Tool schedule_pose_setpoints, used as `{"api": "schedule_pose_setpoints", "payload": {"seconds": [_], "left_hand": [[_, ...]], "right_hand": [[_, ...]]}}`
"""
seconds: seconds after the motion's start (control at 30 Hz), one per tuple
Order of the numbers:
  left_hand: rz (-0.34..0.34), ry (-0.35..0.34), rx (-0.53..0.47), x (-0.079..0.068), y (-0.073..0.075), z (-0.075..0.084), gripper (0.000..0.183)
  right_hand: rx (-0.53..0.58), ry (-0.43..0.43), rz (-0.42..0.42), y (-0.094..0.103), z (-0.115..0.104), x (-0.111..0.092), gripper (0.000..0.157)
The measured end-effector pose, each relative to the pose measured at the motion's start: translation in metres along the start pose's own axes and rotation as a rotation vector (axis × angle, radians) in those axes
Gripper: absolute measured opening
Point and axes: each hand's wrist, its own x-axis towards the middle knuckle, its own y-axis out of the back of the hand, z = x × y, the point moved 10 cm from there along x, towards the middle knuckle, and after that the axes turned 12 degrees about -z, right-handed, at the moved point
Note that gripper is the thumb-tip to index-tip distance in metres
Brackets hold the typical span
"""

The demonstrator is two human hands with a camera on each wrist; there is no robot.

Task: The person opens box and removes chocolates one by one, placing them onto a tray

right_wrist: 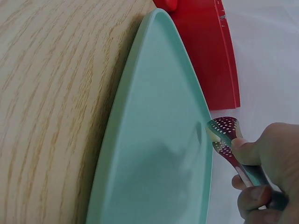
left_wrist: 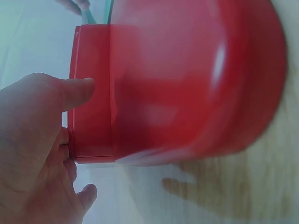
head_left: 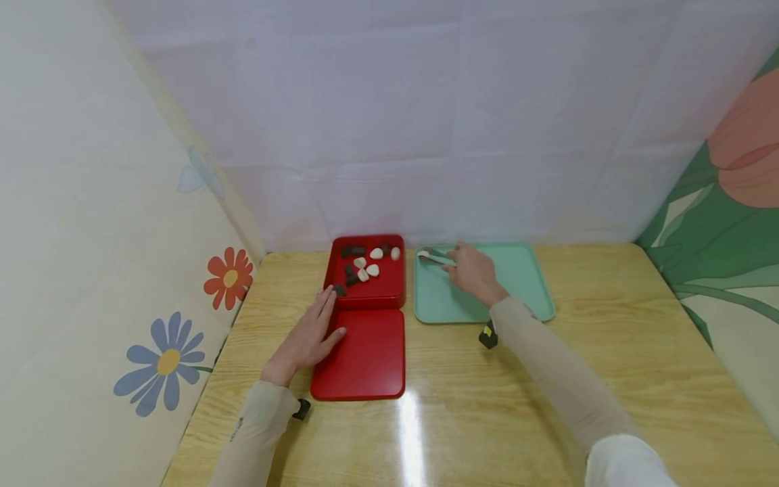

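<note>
My right hand grips a pair of metal tongs with perforated ends over the far left corner of the mint-green tray. Between the tong ends sits a small white piece. My left hand, fingers fairly straight, rests against the near left corner of the red box. Its thumb reaches over the red lid lying in front of the box. White pebble-like pieces and dark brown pieces lie inside the box, several of each.
Box and tray stand side by side on a wood-grain table, close to a white cloth backdrop. Flower-patterned panels rise at both sides. A small black device hangs at my right wrist, above the tray's near edge.
</note>
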Motion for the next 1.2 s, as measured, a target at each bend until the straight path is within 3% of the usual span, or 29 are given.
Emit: {"api": "schedule_pose_setpoints", "payload": {"seconds": [0.53, 1.2], "left_hand": [[-0.002, 0.001, 0.003, -0.0008, 0.0003, 0.0004, 0.084], [-0.008, 0.004, 0.0, -0.0002, -0.0001, 0.0005, 0.084]], "right_hand": [[0.0, 0.02, 0.039, -0.0045, 0.0034, -0.0024, 0.04], [0.049, 0.013, 0.015, -0.0083, 0.0071, -0.0016, 0.047]]}}
